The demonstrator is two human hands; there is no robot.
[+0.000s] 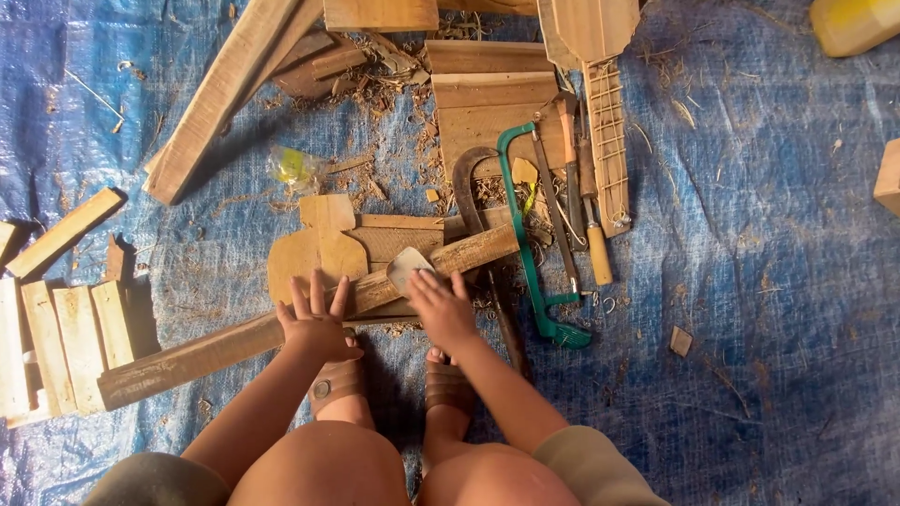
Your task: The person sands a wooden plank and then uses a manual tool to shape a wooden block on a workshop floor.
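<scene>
A long wooden plank (216, 349) lies diagonally across a blue tarp in front of my feet. My left hand (317, 320) presses flat on the plank, fingers spread. My right hand (439, 305) grips a small pale piece (409, 264), flat and rounded, and holds it against the plank's top face. Behind the plank lie flat shaped wooden cut-outs (323, 248). Both my sandalled feet rest just below the plank.
A green-framed hacksaw (527, 245), files and chisels (574, 201) and a curved metal tool (466, 183) lie to the right. Boards (492, 98) and a long beam (220, 94) sit at the back, short wood blocks (66, 347) at left, shavings around. A yellow container (851, 23) stands top right.
</scene>
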